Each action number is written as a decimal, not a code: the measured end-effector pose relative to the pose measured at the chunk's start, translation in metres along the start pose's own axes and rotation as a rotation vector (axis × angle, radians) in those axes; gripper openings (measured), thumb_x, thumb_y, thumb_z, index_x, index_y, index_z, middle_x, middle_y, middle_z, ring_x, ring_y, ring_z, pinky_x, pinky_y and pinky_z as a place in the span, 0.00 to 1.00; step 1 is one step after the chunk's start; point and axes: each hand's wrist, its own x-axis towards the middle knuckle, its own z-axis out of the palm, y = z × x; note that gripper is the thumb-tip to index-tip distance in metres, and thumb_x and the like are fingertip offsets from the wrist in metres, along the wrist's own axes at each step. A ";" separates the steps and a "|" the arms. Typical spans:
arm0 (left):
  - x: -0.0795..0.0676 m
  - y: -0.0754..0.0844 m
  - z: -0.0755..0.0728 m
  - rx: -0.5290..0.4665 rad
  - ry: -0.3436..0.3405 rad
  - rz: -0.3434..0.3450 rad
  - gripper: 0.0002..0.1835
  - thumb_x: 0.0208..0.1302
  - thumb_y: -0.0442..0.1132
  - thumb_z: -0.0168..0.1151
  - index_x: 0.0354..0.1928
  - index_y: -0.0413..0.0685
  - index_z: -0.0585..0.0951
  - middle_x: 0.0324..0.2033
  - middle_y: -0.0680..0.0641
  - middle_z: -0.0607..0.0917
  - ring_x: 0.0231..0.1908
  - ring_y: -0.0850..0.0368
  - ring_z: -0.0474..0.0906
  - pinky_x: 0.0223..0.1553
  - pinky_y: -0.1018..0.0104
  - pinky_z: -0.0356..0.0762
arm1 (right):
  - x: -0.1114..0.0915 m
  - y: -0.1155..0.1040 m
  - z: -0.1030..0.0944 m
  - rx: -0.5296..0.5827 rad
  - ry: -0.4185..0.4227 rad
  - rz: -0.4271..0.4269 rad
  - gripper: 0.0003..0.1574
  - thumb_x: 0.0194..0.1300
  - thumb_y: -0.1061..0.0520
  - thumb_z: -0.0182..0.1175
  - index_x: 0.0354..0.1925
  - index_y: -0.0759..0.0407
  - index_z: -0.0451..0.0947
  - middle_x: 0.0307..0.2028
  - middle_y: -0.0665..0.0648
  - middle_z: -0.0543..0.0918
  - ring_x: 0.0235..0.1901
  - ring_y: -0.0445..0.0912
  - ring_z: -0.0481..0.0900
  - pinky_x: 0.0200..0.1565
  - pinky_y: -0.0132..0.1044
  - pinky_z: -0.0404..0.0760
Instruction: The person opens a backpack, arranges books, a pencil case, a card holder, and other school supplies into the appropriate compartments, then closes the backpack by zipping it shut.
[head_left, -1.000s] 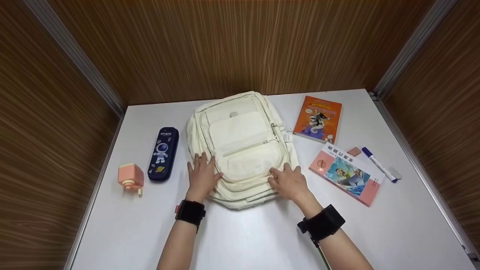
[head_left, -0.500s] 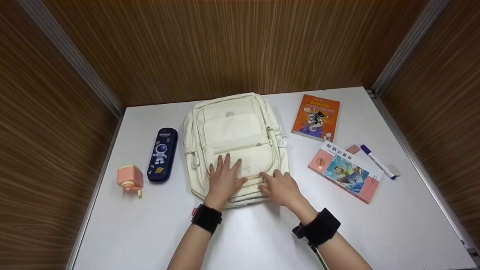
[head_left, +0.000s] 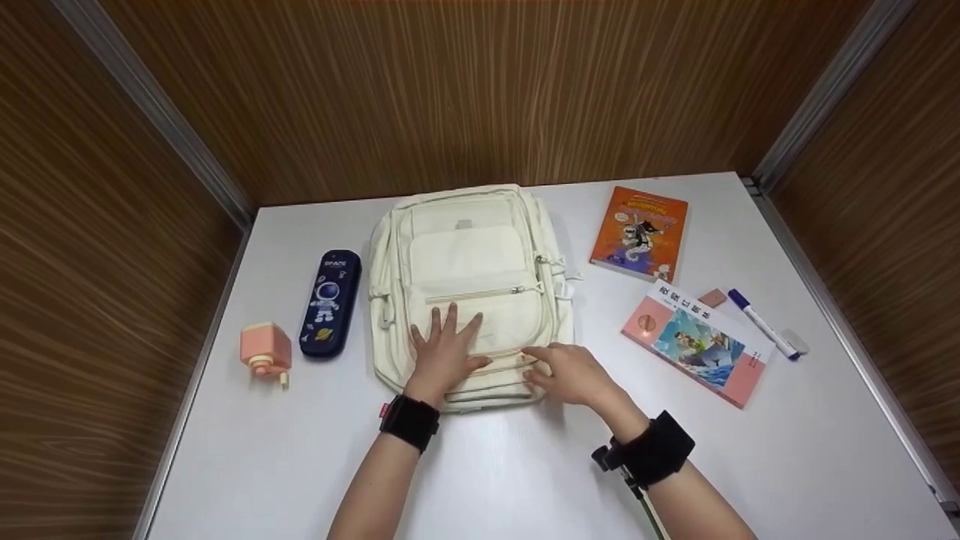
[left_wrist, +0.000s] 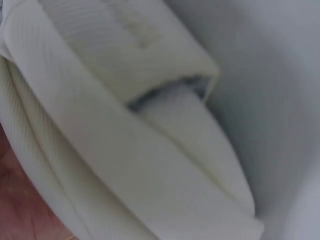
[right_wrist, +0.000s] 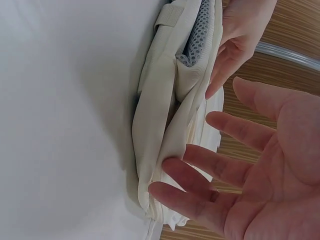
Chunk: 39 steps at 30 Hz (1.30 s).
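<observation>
On the table (head_left: 491, 480), the bag (head_left: 469, 259) lies under your hands. Your left hand (head_left: 441, 358) spreads its fingers over the near front, hiding part; your right hand (head_left: 576, 373) has its fingers apart at the near right corner, contact unclear. The left wrist view crops your left hand.

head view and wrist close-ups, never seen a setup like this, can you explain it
No robot, just a person working bare-handed. A camera on the head took the wide picture; one on each wrist took the close-ups. A cream backpack lies on a white table. The left hand rests spread on its front; the right hand is at its lower right; neither grips anything. Left of it are a dark blue case and a pink cranked gadget; right of it, an orange book, a pink book, a marker and a small reddish block.
</observation>
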 end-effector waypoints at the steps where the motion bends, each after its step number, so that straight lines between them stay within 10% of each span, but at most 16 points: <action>1: 0.001 0.000 0.000 -0.004 -0.009 0.008 0.42 0.58 0.66 0.62 0.74 0.67 0.63 0.75 0.37 0.51 0.72 0.32 0.41 0.60 0.23 0.41 | 0.001 0.001 -0.002 0.005 -0.009 0.000 0.25 0.67 0.51 0.62 0.59 0.60 0.78 0.46 0.60 0.85 0.46 0.57 0.81 0.49 0.54 0.76; 12: 0.000 -0.007 0.008 -0.041 -0.008 0.067 0.36 0.64 0.67 0.53 0.73 0.70 0.63 0.75 0.37 0.49 0.73 0.32 0.37 0.60 0.22 0.37 | 0.043 0.062 -0.043 0.091 0.126 0.200 0.18 0.72 0.56 0.53 0.54 0.62 0.80 0.44 0.63 0.85 0.40 0.57 0.82 0.39 0.53 0.78; 20: -0.003 -0.010 0.015 -0.084 0.008 0.075 0.36 0.64 0.67 0.53 0.73 0.69 0.63 0.75 0.37 0.49 0.73 0.32 0.37 0.60 0.23 0.35 | 0.083 0.108 -0.044 0.109 0.130 0.240 0.26 0.71 0.68 0.48 0.66 0.69 0.67 0.56 0.72 0.77 0.54 0.64 0.76 0.53 0.56 0.74; 32: -0.003 -0.010 0.012 -0.114 -0.014 0.065 0.36 0.65 0.68 0.52 0.74 0.69 0.62 0.75 0.38 0.46 0.73 0.34 0.34 0.61 0.24 0.32 | 0.100 0.123 -0.029 0.259 0.109 0.280 0.38 0.61 0.77 0.44 0.70 0.70 0.58 0.59 0.73 0.74 0.61 0.64 0.69 0.63 0.53 0.64; 39: -0.002 -0.012 0.012 -0.126 -0.015 0.066 0.36 0.65 0.68 0.51 0.74 0.69 0.62 0.76 0.38 0.45 0.73 0.34 0.33 0.61 0.25 0.30 | 0.104 0.127 -0.025 0.418 0.147 0.334 0.38 0.62 0.78 0.40 0.71 0.70 0.57 0.58 0.73 0.74 0.59 0.64 0.72 0.53 0.48 0.73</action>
